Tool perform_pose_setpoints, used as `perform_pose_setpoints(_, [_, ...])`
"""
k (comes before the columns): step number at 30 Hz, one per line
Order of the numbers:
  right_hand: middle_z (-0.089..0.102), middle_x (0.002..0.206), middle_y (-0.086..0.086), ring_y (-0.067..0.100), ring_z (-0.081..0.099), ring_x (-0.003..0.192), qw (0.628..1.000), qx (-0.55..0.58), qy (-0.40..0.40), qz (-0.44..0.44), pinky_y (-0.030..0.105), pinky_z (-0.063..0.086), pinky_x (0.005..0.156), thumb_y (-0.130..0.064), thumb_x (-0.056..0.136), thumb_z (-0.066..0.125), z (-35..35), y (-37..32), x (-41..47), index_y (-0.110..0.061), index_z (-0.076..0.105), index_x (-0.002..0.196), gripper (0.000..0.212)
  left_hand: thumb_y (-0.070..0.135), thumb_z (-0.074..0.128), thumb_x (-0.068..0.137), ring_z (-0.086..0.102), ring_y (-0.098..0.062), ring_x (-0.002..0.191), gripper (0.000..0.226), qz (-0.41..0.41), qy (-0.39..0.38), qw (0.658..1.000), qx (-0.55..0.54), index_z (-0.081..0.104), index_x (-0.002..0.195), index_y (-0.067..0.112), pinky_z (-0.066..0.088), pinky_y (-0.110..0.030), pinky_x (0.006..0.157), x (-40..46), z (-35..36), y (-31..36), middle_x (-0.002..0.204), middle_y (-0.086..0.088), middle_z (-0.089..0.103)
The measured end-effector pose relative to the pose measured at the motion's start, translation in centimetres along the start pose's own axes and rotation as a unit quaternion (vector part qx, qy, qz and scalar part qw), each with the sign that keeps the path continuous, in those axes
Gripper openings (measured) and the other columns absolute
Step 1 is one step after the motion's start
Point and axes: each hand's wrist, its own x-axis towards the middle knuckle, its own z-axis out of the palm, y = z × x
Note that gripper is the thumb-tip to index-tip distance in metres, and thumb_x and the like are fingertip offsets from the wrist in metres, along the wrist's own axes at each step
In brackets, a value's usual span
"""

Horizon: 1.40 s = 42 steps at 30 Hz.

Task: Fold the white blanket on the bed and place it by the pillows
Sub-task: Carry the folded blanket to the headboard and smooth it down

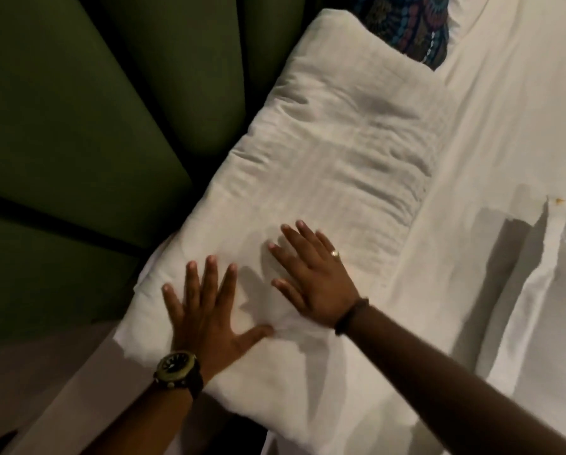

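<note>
Left hand (206, 310), right hand (311, 274) flat on folded white blanket (324, 152), fingers spread, gripping nothing.

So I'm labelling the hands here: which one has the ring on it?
The right hand, the one with a thin dark band at its wrist. The left hand wears a watch instead. Both press flat on the folded white blanket.

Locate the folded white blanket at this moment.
The folded white blanket lies along the bed's left edge against the green headboard, under both flat hands, its far end at a patterned pillow.
</note>
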Motion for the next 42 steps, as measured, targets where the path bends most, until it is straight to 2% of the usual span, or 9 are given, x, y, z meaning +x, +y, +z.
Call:
perform_pose_setpoints(3, [0.034, 0.155, 0.012, 0.038, 0.029, 0.143, 0.975, -0.169, -0.143, -0.005, 0.065, 0.02, 0.111, -0.071, 0.093, 0.016, 0.4, 10.3, 2.4, -0.02, 0.039, 0.147, 0.078, 0.098, 0.028, 0.066, 0.0, -0.036, 0.152, 0.119, 0.007, -0.027, 0.999, 0.028, 0.016, 0.158, 0.023, 0.003, -0.073, 0.111, 0.2, 1.0, -1.7, 0.166, -0.009, 0.002])
perform_pose_setpoints(6, [0.006, 0.163, 0.0, 0.024, 0.005, 0.15, 0.945, -0.213, -0.172, 0.178, 0.064, 0.0, 0.113, -0.078, 0.086, 0.012, -2.1, 17.6, 4.7, -0.025, 0.015, 0.154, 0.086, 0.097, 0.028, 0.066, 0.001, -0.036, 0.152, 0.12, 0.009, -0.015, 0.999, 0.027, 0.018, 0.157, 0.021, 0.002, -0.072, 0.112, 0.5, 1.0, -1.7, 0.166, -0.01, 0.004])
perform_pose_setpoints(9, [-0.005, 0.164, -0.001, 0.019, -0.004, 0.15, 0.929, -0.223, -0.157, 0.249, 0.065, -0.002, 0.113, -0.078, 0.084, 0.016, -3.5, 17.9, 7.1, -0.025, 0.006, 0.155, 0.089, 0.097, 0.032, 0.065, 0.001, -0.036, 0.152, 0.118, -0.001, 0.004, 1.0, -0.002, 0.02, 0.157, 0.023, 0.001, -0.074, 0.11, 1.2, 0.1, -0.9, 0.166, -0.011, 0.005])
perform_pose_setpoints(15, [0.014, 0.162, 0.012, 0.034, 0.01, 0.149, 0.979, -0.174, 0.013, 0.11, 0.064, 0.011, 0.114, -0.063, 0.094, 0.03, -2.7, 13.9, 14.5, -0.02, 0.025, 0.152, 0.073, 0.091, 0.034, 0.071, -0.002, -0.038, 0.151, 0.106, 0.021, 0.093, 0.994, -0.057, 0.026, 0.155, 0.027, -0.003, -0.075, 0.108, 12.6, -3.4, 3.1, 0.165, -0.012, 0.007])
perform_pose_setpoints(21, [-0.003, 0.164, 0.001, 0.029, -0.006, 0.15, 0.959, -0.259, -0.073, 0.092, 0.075, -0.001, 0.106, -0.082, 0.083, 0.021, -4.0, 19.2, 22.9, -0.033, 0.006, 0.154, 0.088, 0.099, 0.022, 0.065, -0.003, -0.035, 0.152, 0.117, 0.033, 0.054, 0.998, -0.02, 0.006, 0.158, 0.03, 0.004, -0.071, 0.112, 17.1, -0.9, 2.1, 0.166, -0.008, -0.002])
perform_pose_setpoints(27, [-0.012, 0.16, 0.02, 0.041, -0.012, 0.147, 0.924, -0.193, -0.053, 0.325, 0.064, -0.006, 0.114, -0.096, 0.063, 0.024, -3.0, 23.6, 21.7, -0.036, -0.014, 0.151, 0.113, 0.101, 0.025, 0.062, -0.007, -0.032, 0.152, 0.12, 0.031, 0.059, 0.997, -0.039, 0.0, 0.157, 0.033, 0.001, -0.069, 0.113, 17.8, 0.5, 2.1, 0.166, -0.005, -0.005])
perform_pose_setpoints(32, [-0.002, 0.161, 0.02, 0.039, -0.007, 0.148, 0.875, -0.201, 0.019, 0.441, 0.071, -0.004, 0.109, -0.087, 0.072, 0.019, -4.6, 21.7, 20.0, -0.026, 0.006, 0.155, 0.103, 0.102, 0.022, 0.061, -0.01, -0.031, 0.152, 0.121, 0.02, 0.044, 0.998, -0.041, -0.005, 0.157, 0.033, 0.002, -0.069, 0.113, 17.7, 0.3, 2.2, 0.166, -0.004, -0.01])
perform_pose_setpoints(35, [0.002, 0.162, 0.015, 0.037, -0.007, 0.148, 0.891, -0.144, 0.035, 0.429, 0.072, -0.004, 0.108, -0.079, 0.08, 0.029, -2.3, 16.0, 14.1, -0.028, 0.02, 0.152, 0.089, 0.101, 0.02, 0.063, -0.004, -0.031, 0.152, 0.118, 0.013, 0.053, 0.998, -0.028, 0.002, 0.157, 0.032, 0.005, -0.068, 0.113, 17.4, -0.4, 2.7, 0.167, -0.005, -0.003])
perform_pose_setpoints(42, [-0.019, 0.162, -0.002, 0.019, -0.016, 0.149, 0.867, 0.007, -0.03, 0.498, 0.064, 0.002, 0.112, -0.081, 0.083, 0.024, -0.1, 15.6, 1.2, -0.032, -0.004, 0.154, 0.091, 0.099, 0.028, 0.062, -0.001, -0.033, 0.152, 0.122, 0.058, 0.033, 0.997, 0.046, 0.008, 0.158, 0.027, 0.001, -0.065, 0.114, 10.0, 0.1, -0.4, 0.166, -0.009, 0.001])
